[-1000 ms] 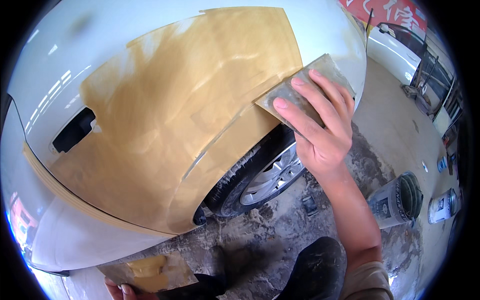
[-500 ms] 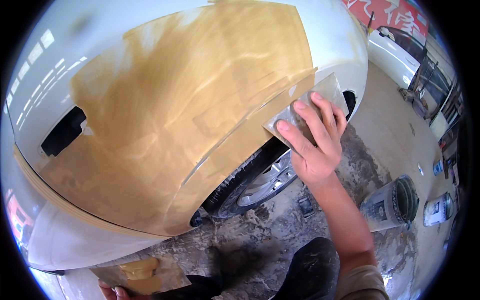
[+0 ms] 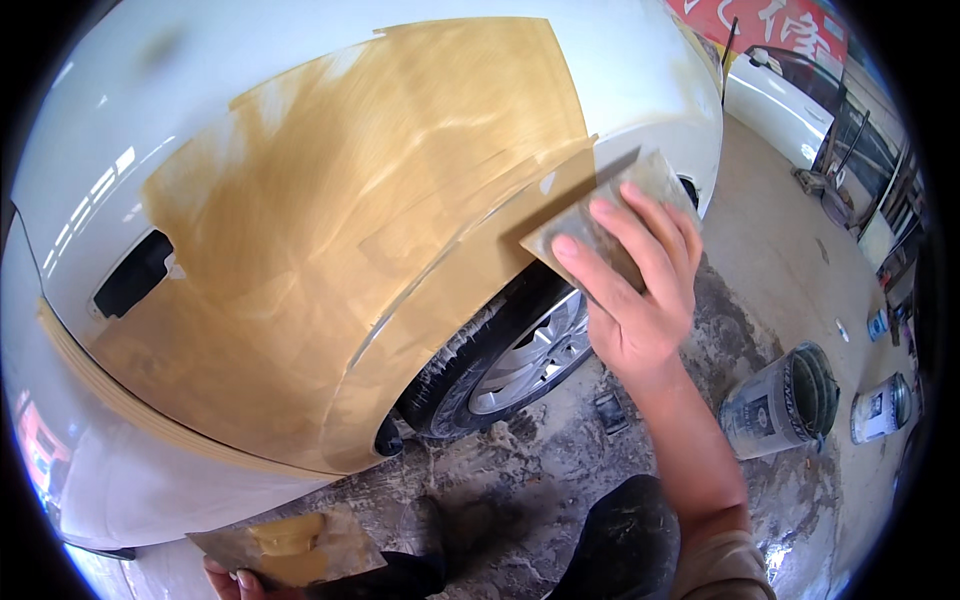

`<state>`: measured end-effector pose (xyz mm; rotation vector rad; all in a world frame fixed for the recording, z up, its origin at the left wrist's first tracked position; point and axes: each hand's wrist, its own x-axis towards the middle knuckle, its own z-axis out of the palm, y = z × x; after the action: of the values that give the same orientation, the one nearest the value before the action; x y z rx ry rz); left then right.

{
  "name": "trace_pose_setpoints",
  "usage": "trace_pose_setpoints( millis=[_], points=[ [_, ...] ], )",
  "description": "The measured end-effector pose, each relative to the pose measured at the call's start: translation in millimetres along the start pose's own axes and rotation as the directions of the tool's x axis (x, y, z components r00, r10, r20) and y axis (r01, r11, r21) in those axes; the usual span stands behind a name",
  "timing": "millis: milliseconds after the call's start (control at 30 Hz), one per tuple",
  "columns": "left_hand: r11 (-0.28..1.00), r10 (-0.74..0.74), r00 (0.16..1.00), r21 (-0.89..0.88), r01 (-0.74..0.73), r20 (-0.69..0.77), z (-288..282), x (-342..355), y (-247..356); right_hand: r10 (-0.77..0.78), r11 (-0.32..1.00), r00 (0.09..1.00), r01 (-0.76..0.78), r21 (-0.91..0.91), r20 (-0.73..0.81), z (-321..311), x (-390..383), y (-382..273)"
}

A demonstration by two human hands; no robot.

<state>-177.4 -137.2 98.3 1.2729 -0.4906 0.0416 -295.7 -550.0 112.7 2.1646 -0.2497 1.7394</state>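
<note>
A white car fender (image 3: pixel 640 70) bears a broad tan layer of body filler (image 3: pixel 400 190) that reaches down to the wheel arch. My right hand (image 3: pixel 640 290) grips a flat grey putty spreader (image 3: pixel 600 225), its fingers laid over the face. The spreader is tilted, and a dark shadow lies on the filler beside its edge; it seems slightly off the surface. At the lower left, my left hand (image 3: pixel 235 582) pinches the edge of a thin flat mixing plate (image 3: pixel 345 545) that carries a lump of tan filler (image 3: pixel 290 545).
Under the arch stands the wheel (image 3: pixel 510 360). A dirty bucket (image 3: pixel 780 400) and a smaller tin (image 3: pixel 880 408) stand on the stained concrete at right. Farther back are a detached white car door (image 3: pixel 775 105) and a red banner (image 3: pixel 790 25). My knee (image 3: pixel 625 530) juts up at the bottom.
The spreader has come away from the arch edge, and a shadow now shows beside it. The whole view has shifted slightly. My left hand keeps its hold on the plate.
</note>
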Motion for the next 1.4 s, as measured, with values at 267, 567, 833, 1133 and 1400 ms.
trace_pose_setpoints(
  millis=[267,567,833,1133,1400],
  points=[
    [0.798,0.244,0.970,0.570,-0.198,-0.003,-49.6,-13.9,-28.1,0.004,0.999,0.998,-0.002,0.036,-0.058,20.0,15.0,-4.8],
    [0.942,0.141,0.990,0.308,-0.131,-0.010,-26.6,-14.7,-16.6,0.001,0.999,0.999,-0.003,0.054,0.033,14.7,-33.2,-10.9],
    [0.994,-0.087,0.994,-0.064,0.083,-0.059,1.2,-13.1,-18.1,0.367,0.885,0.918,-0.395,0.248,0.153,-38.5,-77.0,-19.9],
    [0.976,-0.181,0.968,-0.091,0.199,0.176,70.0,-0.9,45.2,0.607,-0.795,-0.192,-0.159,0.586,0.771,-150.0,-153.1,-33.5],
    [0.978,0.044,0.967,-0.207,0.009,0.252,126.1,36.7,86.1,0.668,-0.739,-0.264,-0.127,0.662,0.696,-242.8,-176.3,-2.5]
  ],
)
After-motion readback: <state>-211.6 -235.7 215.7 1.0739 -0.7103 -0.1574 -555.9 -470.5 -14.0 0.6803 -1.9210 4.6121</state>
